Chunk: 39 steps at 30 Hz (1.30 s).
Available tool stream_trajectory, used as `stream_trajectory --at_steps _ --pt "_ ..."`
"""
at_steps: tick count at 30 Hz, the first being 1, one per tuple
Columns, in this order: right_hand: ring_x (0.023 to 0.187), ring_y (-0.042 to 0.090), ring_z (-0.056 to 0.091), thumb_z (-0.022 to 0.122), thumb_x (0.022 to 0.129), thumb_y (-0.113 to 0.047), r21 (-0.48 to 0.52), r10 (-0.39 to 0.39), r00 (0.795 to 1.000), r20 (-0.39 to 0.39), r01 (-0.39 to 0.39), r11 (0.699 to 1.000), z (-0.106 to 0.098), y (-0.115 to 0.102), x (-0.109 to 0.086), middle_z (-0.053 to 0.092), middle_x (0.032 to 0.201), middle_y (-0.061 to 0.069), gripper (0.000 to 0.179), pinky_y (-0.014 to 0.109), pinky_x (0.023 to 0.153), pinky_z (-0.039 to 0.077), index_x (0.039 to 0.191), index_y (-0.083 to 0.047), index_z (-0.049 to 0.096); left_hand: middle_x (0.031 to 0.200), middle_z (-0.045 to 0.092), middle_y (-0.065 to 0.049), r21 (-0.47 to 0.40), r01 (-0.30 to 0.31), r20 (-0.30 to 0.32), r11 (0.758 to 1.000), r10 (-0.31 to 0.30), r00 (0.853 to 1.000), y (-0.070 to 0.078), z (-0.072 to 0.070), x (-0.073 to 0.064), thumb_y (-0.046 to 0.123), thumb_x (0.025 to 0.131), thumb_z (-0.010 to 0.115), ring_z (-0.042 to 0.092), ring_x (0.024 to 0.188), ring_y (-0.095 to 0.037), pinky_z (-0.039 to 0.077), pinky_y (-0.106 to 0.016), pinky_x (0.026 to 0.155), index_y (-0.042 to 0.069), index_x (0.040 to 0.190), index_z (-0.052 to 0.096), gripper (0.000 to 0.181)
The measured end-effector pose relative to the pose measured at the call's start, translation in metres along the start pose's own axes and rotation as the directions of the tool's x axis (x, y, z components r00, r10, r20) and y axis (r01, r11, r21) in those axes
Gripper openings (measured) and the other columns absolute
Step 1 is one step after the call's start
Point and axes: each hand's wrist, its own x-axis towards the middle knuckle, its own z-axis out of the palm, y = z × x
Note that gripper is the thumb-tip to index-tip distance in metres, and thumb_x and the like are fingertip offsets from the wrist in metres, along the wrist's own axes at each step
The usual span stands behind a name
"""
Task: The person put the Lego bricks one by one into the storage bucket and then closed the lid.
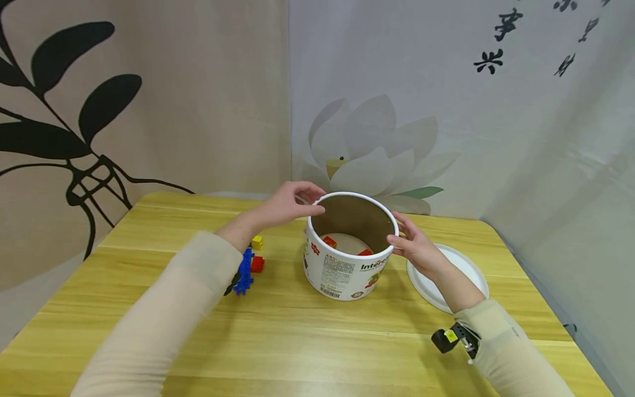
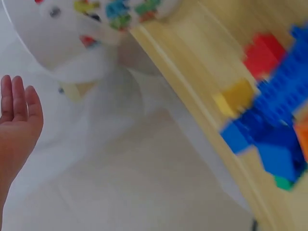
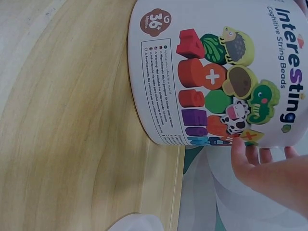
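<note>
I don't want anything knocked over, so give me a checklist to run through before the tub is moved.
1. Right hand in contact with the tub: ok, at the rim.
2. Left hand in contact: cannot tell; it is at the rim, but touch is unclear.
3. Lid off and out of the opening: ok, it lies on the table to the tub's right, under the right forearm.
4. Contents: ok, red pieces show at the bottom, below the rim.
5. Left side free of blocks: not ok, blue blocks, a red block and a yellow block lie there.
</note>
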Motion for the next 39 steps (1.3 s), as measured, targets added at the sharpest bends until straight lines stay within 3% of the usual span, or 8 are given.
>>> stream_trajectory --at_steps 6,13,18,25,28,33,39 --pt "0.107 0.008 0.049 0.054 0.094 -0.013 -0.002 -0.001 1.0 0.008 0.001 1.0 -0.001 0.0 0.0 0.017 0.148 0.024 0.072 0.021 0.084 0.046 0.15 -0.008 0.009 0.117 0.06 -0.013 0.03 0.118 -0.082 0.993 -0.115 0.99 -0.032 -0.03 -0.024 0.026 0.087 0.067 0.054 0.104 -0.025 0.047 -0.036 0.088 0.005 0.122 0.058 0.042" --pt "0.108 0.008 0.048 0.055 0.094 -0.015 -0.007 0.002 1.0 0.006 -0.002 1.0 -0.001 0.001 0.001 0.017 0.148 0.024 0.072 0.021 0.083 0.046 0.15 -0.008 0.01 0.131 0.05 -0.016 0.051 0.285 -0.124 0.957 -0.277 0.953 -0.077 -0.057 -0.061 0.04 0.089 0.061 0.047 0.116 -0.03 0.043 -0.044 0.095 0.007 0.13 0.05 0.054" --pt "0.108 0.009 0.047 0.055 0.094 -0.015 -0.006 0.003 1.0 -0.001 -0.003 1.0 0.0 0.001 0.001 0.017 0.148 0.024 0.073 0.02 0.083 0.046 0.15 -0.009 0.01 0.135 0.045 -0.02 0.039 0.365 -0.155 0.93 -0.355 0.922 -0.11 -0.069 -0.084 0.044 0.091 0.057 0.045 0.119 -0.034 0.04 -0.049 0.1 0.003 0.134 0.045 0.061" --pt "0.11 0.009 0.048 0.056 0.094 -0.016 0.005 -0.017 1.0 0.012 0.017 1.0 0.0 0.001 0.001 0.017 0.148 0.025 0.074 0.02 0.084 0.047 0.15 -0.008 0.009 0.134 0.045 -0.026 0.065 0.418 -0.18 0.906 -0.402 0.898 -0.141 -0.075 -0.107 0.048 0.094 0.047 0.046 0.118 -0.038 0.04 -0.051 0.099 -0.003 0.136 0.041 0.066" --pt "0.11 0.008 0.049 0.056 0.094 -0.017 0.007 -0.023 1.0 0.016 0.023 1.0 -0.001 0.002 0.0 0.017 0.148 0.025 0.074 0.02 0.084 0.047 0.15 -0.008 0.009 0.135 0.044 -0.027 0.09 0.429 -0.163 0.899 -0.411 0.897 -0.149 -0.073 -0.113 0.048 0.096 0.042 0.045 0.119 -0.039 0.042 -0.051 0.098 -0.003 0.138 0.039 0.066" --pt "0.107 0.006 0.05 0.055 0.094 -0.017 0.008 -0.021 1.0 0.01 0.021 1.0 0.0 0.002 -0.001 0.016 0.147 0.025 0.073 0.02 0.084 0.047 0.15 -0.008 0.009 0.139 0.04 -0.029 0.11 0.408 -0.103 0.906 -0.398 0.912 -0.158 -0.067 -0.119 0.038 0.1 0.038 0.045 0.118 -0.04 0.045 -0.05 0.095 -0.005 0.14 0.034 0.059" --pt "0.108 0.008 0.049 0.054 0.095 -0.017 0.0 -0.02 1.0 0.012 0.02 1.0 0.0 0.002 -0.002 0.016 0.148 0.025 0.072 0.019 0.084 0.046 0.15 -0.009 0.008 0.138 0.039 -0.031 0.152 0.382 -0.097 0.912 -0.371 0.924 -0.165 -0.061 -0.12 0.025 0.102 0.037 0.044 0.12 -0.044 0.042 -0.052 0.097 -0.007 0.137 0.039 0.048"
